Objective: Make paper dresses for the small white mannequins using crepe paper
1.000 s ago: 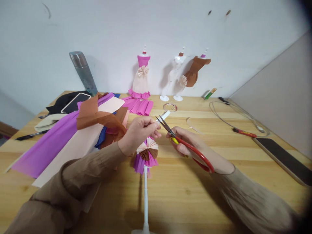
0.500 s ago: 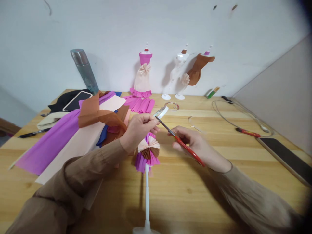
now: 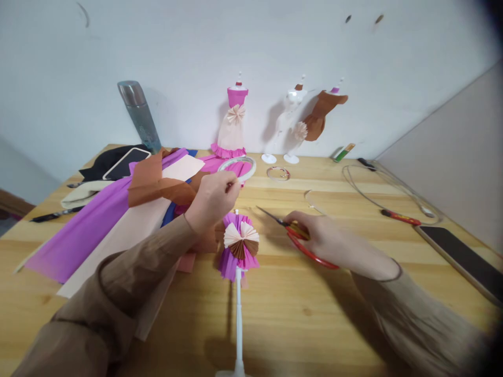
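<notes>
My left hand [image 3: 216,196] is closed on a thin roll of tape [image 3: 251,168], its pale ring standing out above the fingers. Red-handled scissors [image 3: 310,253] are in my right hand [image 3: 320,235], low over the table, with the dark blades pointing left and seemingly together. Between the hands lies a small dress form [image 3: 238,314] on a white stand, its base toward me. It wears a purple and pink pleated paper dress [image 3: 228,264] with a cream and brown fan rosette [image 3: 241,238] on it.
Crepe paper sheets [image 3: 92,225] are heaped at the left beside a phone [image 3: 126,163] and a leaning bottle [image 3: 139,115]. Along the wall stand a pink-and-cream dressed form [image 3: 231,131] and other forms [image 3: 291,112]. A cable [image 3: 356,186] and another phone [image 3: 459,256] lie right.
My left hand has turned and drawn slightly left, with the tape roll now tilted up in view. The scissors have moved right and down, away from the left fingers.
</notes>
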The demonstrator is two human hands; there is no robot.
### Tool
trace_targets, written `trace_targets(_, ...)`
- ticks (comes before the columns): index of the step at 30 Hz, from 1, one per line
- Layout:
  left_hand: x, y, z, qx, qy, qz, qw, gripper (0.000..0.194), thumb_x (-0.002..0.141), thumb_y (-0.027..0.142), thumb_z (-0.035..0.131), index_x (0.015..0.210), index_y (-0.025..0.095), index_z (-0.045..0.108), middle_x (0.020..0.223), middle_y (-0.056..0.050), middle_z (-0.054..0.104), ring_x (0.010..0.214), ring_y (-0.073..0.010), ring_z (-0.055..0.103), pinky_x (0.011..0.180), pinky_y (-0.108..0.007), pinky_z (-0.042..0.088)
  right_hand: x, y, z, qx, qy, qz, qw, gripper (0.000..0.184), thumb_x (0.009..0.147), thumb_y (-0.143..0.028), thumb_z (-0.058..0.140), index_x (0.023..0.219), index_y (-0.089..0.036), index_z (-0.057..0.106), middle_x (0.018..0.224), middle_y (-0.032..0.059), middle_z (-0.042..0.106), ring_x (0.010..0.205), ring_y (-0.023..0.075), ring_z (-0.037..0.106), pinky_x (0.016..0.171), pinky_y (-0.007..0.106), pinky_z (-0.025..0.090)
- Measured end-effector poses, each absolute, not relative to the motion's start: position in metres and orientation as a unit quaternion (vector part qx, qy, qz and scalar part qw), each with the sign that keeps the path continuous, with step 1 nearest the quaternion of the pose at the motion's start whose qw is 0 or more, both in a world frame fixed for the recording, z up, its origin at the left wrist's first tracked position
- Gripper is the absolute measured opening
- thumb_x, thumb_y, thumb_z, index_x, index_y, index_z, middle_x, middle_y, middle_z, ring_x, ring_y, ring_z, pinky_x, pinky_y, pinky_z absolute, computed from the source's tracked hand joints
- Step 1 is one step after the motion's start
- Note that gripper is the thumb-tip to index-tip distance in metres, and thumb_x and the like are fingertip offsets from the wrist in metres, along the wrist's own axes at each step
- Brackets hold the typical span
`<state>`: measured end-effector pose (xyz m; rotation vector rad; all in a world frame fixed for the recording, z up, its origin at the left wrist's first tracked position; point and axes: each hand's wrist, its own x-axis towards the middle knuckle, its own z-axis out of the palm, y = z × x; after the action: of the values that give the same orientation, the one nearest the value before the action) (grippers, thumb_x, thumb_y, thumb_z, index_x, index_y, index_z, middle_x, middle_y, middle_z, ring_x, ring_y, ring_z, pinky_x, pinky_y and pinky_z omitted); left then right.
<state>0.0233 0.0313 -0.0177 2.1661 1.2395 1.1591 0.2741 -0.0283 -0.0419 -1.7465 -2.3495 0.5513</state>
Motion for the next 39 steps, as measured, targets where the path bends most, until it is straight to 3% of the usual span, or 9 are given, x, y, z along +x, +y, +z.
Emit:
trace_targets(7,0.028,0.023,-0.005,0.719,0.386,0.351,0.459,0.015,0.077,0.015,0.054,0.062,0.014,0.058,0.057,-0.002,0.064,0.056,-0.0110,0.062,0.057,-0.020,0.050,0.259,-0.042,-0.037,-0.544,-0.818,0.185,-0.022,0.060,0.067,-0.007,0.057,0.124,-0.023,0.060,0.077,0.0030,0.070,0.061,0.0180,0.061,0.053,0.026,0.034)
trace_targets(10,0.030,0.021,-0.003,0.729,0.368,0.333,0.471,0.014,0.077,0.016,0.055,0.063,0.014,0.058,0.059,-0.003,0.065,0.056,-0.0108,0.062,0.058,-0.021,0.050,0.262,-0.046,-0.030,-0.516,-0.840,0.166,0.013,0.037,0.075,-0.014,0.059,0.110,-0.022,0.066,0.064,0.0010,0.065,0.051,0.0150,0.053,0.050,0.027,0.030)
trace_targets(12,0.029,0.020,-0.003,0.754,0.364,0.316,0.446,0.016,0.077,0.017,0.053,0.062,0.014,0.057,0.061,-0.004,0.066,0.057,-0.0111,0.061,0.057,-0.021,0.048,0.264,-0.048,-0.023,-0.524,-0.837,0.134,0.083,0.014,0.084,-0.022,0.056,0.089,-0.021,0.069,0.055,0.0009,0.060,0.046,0.0137,0.049,0.048,0.028,0.030)
trace_targets(14,0.029,0.018,-0.003,0.795,0.345,0.295,0.403,0.019,0.077,0.016,0.051,0.059,0.015,0.054,0.061,-0.003,0.063,0.058,-0.0106,0.058,0.056,-0.021,0.045,0.265,-0.048,-0.016,-0.550,-0.802,0.087,0.218,0.021,0.090,-0.028,0.051,0.080,-0.020,0.067,0.056,0.0023,0.061,0.046,0.0141,0.049,0.049,0.028,0.034)
trace_targets(18,0.031,0.011,-0.006,0.878,0.269,0.244,0.310,0.023,0.080,0.013,0.048,0.057,0.016,0.049,0.059,0.000,0.056,0.058,-0.0097,0.049,0.057,-0.022,0.037,0.267,-0.044,-0.004,-0.511,-0.763,0.086,0.387,0.025,0.095,-0.032,0.047,0.100,-0.020,0.068,0.091,0.0095,0.073,0.072,0.0200,0.065,0.065,0.032,0.048)
trace_targets(22,0.037,0.005,-0.012,0.889,0.241,0.250,0.297,0.024,0.083,0.014,0.047,0.060,0.017,0.050,0.067,-0.002,0.060,0.064,-0.0121,0.052,0.064,-0.025,0.040,0.272,-0.034,-0.005,-0.434,-0.820,0.261,0.268,0.027,0.094,-0.035,0.048,0.097,-0.021,0.071,0.091,0.0072,0.074,0.081,0.0219,0.068,0.074,0.033,0.051)
trace_targets(28,0.041,0.014,-0.018,0.850,0.238,0.313,0.352,0.024,0.082,0.015,0.052,0.058,0.018,0.054,0.082,-0.006,0.069,0.108,-0.0220,0.063,0.086,-0.029,0.046,0.289,-0.013,-0.027,-0.426,-0.840,0.242,0.234,0.023,0.091,-0.030,0.051,0.092,-0.018,0.071,0.086,0.0069,0.072,0.073,0.0180,0.064,0.069,0.030,0.048)
trace_targets(34,0.036,0.022,-0.018,0.743,0.327,0.357,0.462,0.017,0.080,0.021,0.057,0.065,0.014,0.062,0.061,-0.001,0.062,0.056,-0.0099,0.056,0.056,-0.022,0.044,0.300,0.002,-0.057,-0.473,-0.848,0.187,0.147,0.022,0.087,-0.023,0.052,0.094,-0.019,0.072,0.086,0.0070,0.073,0.073,0.0193,0.065,0.068,0.031,0.046)
trace_targets(39,0.036,0.017,-0.013,0.697,0.318,0.343,0.544,0.019,0.078,0.022,0.059,0.060,0.014,0.061,0.050,0.002,0.053,0.048,-0.0071,0.048,0.047,-0.019,0.036,0.289,-0.004,-0.053,-0.492,-0.835,0.159,0.192,0.019,0.087,-0.026,0.055,0.085,-0.019,0.072,0.079,0.0066,0.071,0.065,0.0170,0.060,0.063,0.030,0.043)
